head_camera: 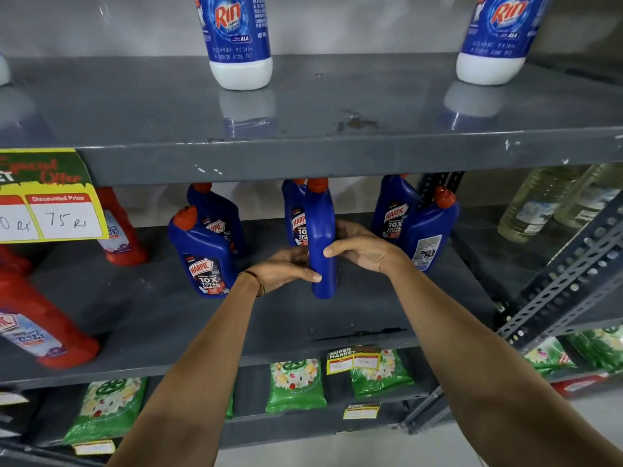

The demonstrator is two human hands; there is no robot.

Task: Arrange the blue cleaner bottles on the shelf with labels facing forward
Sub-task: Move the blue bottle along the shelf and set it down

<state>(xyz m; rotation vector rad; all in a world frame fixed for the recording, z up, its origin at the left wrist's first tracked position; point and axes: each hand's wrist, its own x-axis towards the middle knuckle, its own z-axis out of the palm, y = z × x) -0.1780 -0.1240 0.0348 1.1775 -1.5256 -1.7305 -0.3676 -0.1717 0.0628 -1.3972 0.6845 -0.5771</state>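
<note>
Several blue Harpic cleaner bottles with red caps stand on the middle grey shelf (141,318). I hold one blue bottle (321,230) upright with its narrow side toward me; my left hand (286,267) grips its left side and my right hand (360,246) wraps its right side. Its label faces away from view. Front left, another blue bottle (202,254) shows its label forward, with one bottle (219,214) behind it. A bottle (293,214) stands right behind the held one. At the right, one bottle (394,210) faces forward and another (429,230) shows its back label.
Red cleaner bottles (37,325) stand at the left of the same shelf. White-and-blue Rin bottles (237,38) sit on the upper shelf. A yellow price tag (50,207) hangs at the left. Green packets (296,385) lie below. A slotted metal brace (573,274) slants at the right.
</note>
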